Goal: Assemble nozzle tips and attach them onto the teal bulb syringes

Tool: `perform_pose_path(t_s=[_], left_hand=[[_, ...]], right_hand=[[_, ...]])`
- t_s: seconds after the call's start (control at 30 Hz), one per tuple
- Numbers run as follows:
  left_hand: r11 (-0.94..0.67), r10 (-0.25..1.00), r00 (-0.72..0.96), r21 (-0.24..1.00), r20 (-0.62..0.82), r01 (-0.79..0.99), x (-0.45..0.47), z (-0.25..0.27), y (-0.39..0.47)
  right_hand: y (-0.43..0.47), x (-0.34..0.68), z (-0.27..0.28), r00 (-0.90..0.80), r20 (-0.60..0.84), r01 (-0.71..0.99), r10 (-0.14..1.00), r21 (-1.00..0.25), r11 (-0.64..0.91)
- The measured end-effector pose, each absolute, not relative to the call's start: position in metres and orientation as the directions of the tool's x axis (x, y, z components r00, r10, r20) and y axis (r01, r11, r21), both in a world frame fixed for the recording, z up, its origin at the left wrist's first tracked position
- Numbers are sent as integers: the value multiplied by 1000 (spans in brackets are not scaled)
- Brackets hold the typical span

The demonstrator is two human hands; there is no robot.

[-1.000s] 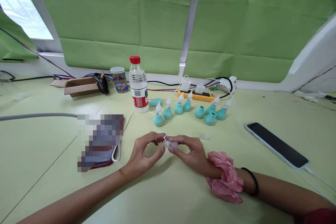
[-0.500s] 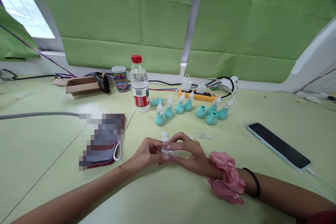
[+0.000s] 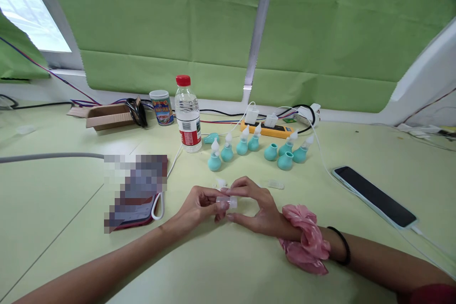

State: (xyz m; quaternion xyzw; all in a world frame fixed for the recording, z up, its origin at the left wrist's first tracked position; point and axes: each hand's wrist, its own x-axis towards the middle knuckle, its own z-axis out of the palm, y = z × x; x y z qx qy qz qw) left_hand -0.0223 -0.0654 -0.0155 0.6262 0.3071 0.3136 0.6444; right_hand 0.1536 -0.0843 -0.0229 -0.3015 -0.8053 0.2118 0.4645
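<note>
A small clear plastic cylinder (image 3: pixel 228 202) lies sideways between the thumb and fingers of my left hand (image 3: pixel 203 205). My right hand (image 3: pixel 254 204) is beside it, thumb and fingers spread apart; its fingertips reach the left hand's fingers, and whether they touch the cylinder I cannot tell. Just beyond the hands lie a small white tip (image 3: pixel 221 183) and a flat clear plastic piece (image 3: pixel 276 184). Farther back stand several teal squeeze bulbs, most with white pointed tips, such as one bulb (image 3: pixel 214 162) on the left. An uncapped teal bulb (image 3: pixel 285 161) stands on the right.
A red-capped water bottle (image 3: pixel 188 118), a printed can (image 3: pixel 162 108) and an open cardboard box (image 3: pixel 110 118) stand at the back. An orange power strip (image 3: pixel 269 129) lies behind the bulbs. One phone (image 3: pixel 375 195) is at right, another phone (image 3: pixel 137 213) at left, with cables.
My right thumb and fingers have parted from around the clear cylinder, leaving its right end exposed. My left hand keeps holding it. The view has shifted slightly.
</note>
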Motion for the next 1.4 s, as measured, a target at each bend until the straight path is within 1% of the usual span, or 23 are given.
perform_pose_path(t_s=[0.07, 0.13, 0.2, 0.23, 0.27, 0.3, 0.37, 0.47, 0.5, 0.57, 0.63, 0.7, 0.77, 0.8, 0.83, 0.9, 0.93, 1.0, 1.1, 1.17, 1.3, 1.33, 1.4], left_hand=[[21, 796, 605, 999, -2, -25, -22, -15, -65], [31, 791, 612, 999, -4, -33, -22, -17, -63], [53, 791, 611, 998, -14, -45, -22, -20, -61], [69, 800, 600, 996, -19, -60, -22, -22, -60], [88, 811, 584, 993, -25, -80, -22, -24, -59], [109, 820, 571, 989, -32, -101, -22, -26, -57], [148, 832, 553, 979, -47, -139, -21, -29, -56], [158, 837, 544, 978, -59, -136, -21, -29, -56], [148, 837, 544, 981, -55, -128, -21, -29, -56], [135, 833, 551, 984, -47, -120, -21, -28, -58], [130, 833, 552, 984, -42, -122, -20, -27, -59], [119, 838, 543, 987, -43, -106, -20, -27, -59], [92, 845, 533, 993, -38, -76, -20, -26, -59], [73, 853, 521, 996, -33, -57, -20, -25, -59], [47, 864, 504, 998, -24, -33, -20, -24, -59], [-21, 896, 443, 999, 8, 25, -20, -20, -60], [-54, 912, 409, 997, 27, 56, -19, -18, -60], [-98, 932, 358, 990, 56, 100, -19, -14, -61], [-108, 941, 333, 988, 66, 108, -18, -10, -64], [-104, 942, 331, 989, 64, 103, -18, -9, -66], [-103, 925, 376, 990, 60, 95, -19, -7, -69], [-105, 917, 394, 990, 62, 89, -19, -7, -69], [-109, 907, 415, 991, 70, 71, -20, -8, -69]], right_hand=[[-81, 157, -17, -356, 625, 345, 695, -603, 719], [-72, 164, -11, -296, 665, 448, 686, -537, 715], [-57, 177, -4, -247, 745, 598, 620, -386, 702], [-48, 184, 0, -251, 783, 679, 569, -276, 680], [-39, 192, 4, -262, 806, 758, 530, -168, 630], [-31, 201, 7, -264, 808, 831, 526, -87, 550], [-18, 215, 13, -250, 756, 941, 605, 42, 336], [-5, 231, 15, -162, 578, 978, 799, 201, 53], [-2, 234, 14, -123, 506, 972, 854, 237, -1], [2, 238, 12, -60, 377, 962, 924, 269, -47], [4, 239, 11, -44, 298, 963, 953, 266, -39], [3, 237, 15, -58, 280, 966, 958, 258, -17], [-5, 232, 21, -125, 275, 979, 953, 190, 73], [-12, 227, 25, -183, 272, 981, 945, 114, 157], [-19, 221, 28, -258, 272, 964, 927, 7, 267], [-36, 207, 30, -405, 302, 850, 863, -224, 477], [-45, 199, 29, -464, 315, 779, 828, -301, 550], [-58, 184, 22, -573, 290, 656, 766, -397, 641], [-65, 171, 9, -633, 238, 593, 736, -462, 659], [-64, 170, 3, -633, 249, 572, 733, -487, 660], [-64, 171, 4, -721, 274, 425, 637, -551, 718], [-65, 171, 5, -733, 267, 412, 626, -558, 721], [-67, 170, 8, -721, 260, 435, 643, -552, 711]])
